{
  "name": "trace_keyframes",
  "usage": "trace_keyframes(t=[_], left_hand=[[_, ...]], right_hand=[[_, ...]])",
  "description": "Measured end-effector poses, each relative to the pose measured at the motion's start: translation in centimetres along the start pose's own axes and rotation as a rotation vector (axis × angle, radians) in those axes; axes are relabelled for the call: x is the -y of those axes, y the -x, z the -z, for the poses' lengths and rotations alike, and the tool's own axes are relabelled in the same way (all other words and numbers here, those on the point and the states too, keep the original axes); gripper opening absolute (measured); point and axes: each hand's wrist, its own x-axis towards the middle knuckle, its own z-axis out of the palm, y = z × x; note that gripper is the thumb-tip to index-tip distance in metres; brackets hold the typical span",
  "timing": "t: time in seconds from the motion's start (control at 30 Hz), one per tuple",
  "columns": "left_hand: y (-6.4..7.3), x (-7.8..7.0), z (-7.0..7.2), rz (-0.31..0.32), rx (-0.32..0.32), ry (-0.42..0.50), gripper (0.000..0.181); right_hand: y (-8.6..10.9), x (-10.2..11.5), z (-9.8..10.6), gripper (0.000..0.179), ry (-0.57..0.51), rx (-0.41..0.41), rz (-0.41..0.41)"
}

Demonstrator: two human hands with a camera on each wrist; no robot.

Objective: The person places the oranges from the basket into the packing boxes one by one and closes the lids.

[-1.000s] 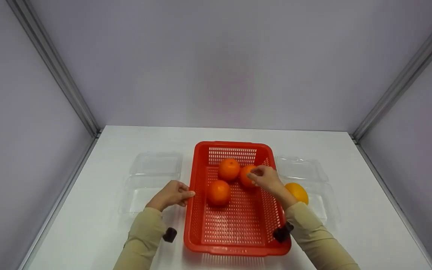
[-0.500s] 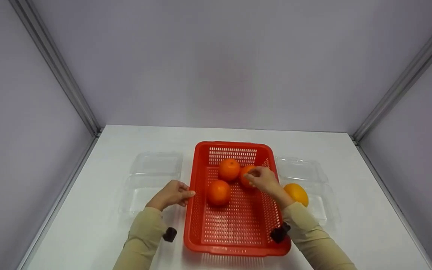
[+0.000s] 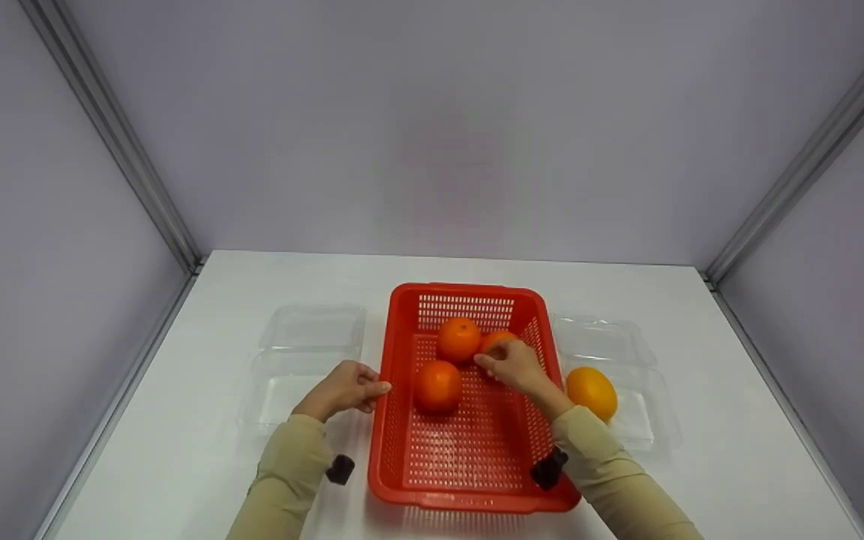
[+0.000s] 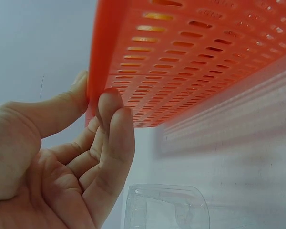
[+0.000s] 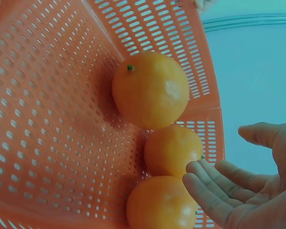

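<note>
A red perforated plastic basket (image 3: 477, 499) stands on the table with three oranges in it. My left hand (image 3: 342, 390) pinches its left rim, thumb on one side and fingers on the other. Above the basket's right half hovers my right hand (image 3: 514, 365), its fingers loosely extended and nothing between them. It partly hides the right orange (image 3: 498, 339) in the head view. Beside that lies the back orange (image 3: 459, 340); the front orange (image 3: 438, 386) sits nearer and to the left. The right wrist view shows the fingertips close to the lower oranges (image 5: 162, 202).
On the right, an opened clear plastic clamshell box (image 3: 636, 420) bears a yellower orange (image 3: 592, 394). Another opened clear clamshell box (image 3: 282, 397) lies left of the basket. Pale walls (image 3: 447, 150) enclose the white table (image 3: 177, 450) at the back and both sides.
My right hand has moved left and slightly nearer over the basket, away from the yellower orange. My left hand and the oranges have stayed in place.
</note>
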Motion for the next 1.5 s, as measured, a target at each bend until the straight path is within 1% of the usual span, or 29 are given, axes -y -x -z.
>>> trace_keyframes(t=[0.17, 0.33, 0.4, 0.53, 0.73, 1.0, 1.07, 1.23, 1.37, 1.5], left_hand=[[0.0, 0.0, -0.1, -0.001, -0.002, -0.004, 0.026], [0.1, 0.0, -0.1, 0.006, -0.007, -0.007, 0.026], [0.1, 0.0, -0.2, 0.008, -0.007, -0.006, 0.026], [0.2, -0.1, -0.2, 0.014, -0.009, -0.003, 0.028], [0.1, -0.1, -0.2, -0.005, -0.004, -0.006, 0.029], [0.2, 0.1, 0.0, 0.004, 0.005, 0.002, 0.026], [0.2, 0.0, 0.0, 0.005, 0.004, 0.008, 0.026], [0.3, 0.0, 0.0, 0.009, 0.002, 0.013, 0.026], [0.3, 0.0, 0.0, 0.008, 0.006, 0.003, 0.027], [0.3, 0.0, 0.0, 0.003, 0.006, 0.0, 0.026]], right_hand=[[0.0, -0.2, -0.8, 0.023, -0.006, 0.021, 0.011], [0.4, -0.2, -1.3, 0.026, -0.034, 0.037, 0.069], [0.5, -0.2, -1.4, 0.026, -0.046, 0.041, 0.067], [0.3, -0.2, -1.9, 0.025, -0.062, 0.036, 0.026], [0.0, -0.3, -2.5, 0.025, -0.017, 0.012, 0.035], [-0.3, -0.1, -2.6, 0.028, 0.004, 0.063, 0.062], [-0.4, 0.0, -2.6, 0.03, 0.023, 0.081, 0.084], [-0.8, -0.2, -2.6, 0.038, 0.096, 0.14, 0.172], [-1.0, -0.7, -2.6, 0.045, 0.13, 0.173, 0.208], [-1.2, -1.1, -2.8, 0.046, 0.155, 0.191, 0.232]])
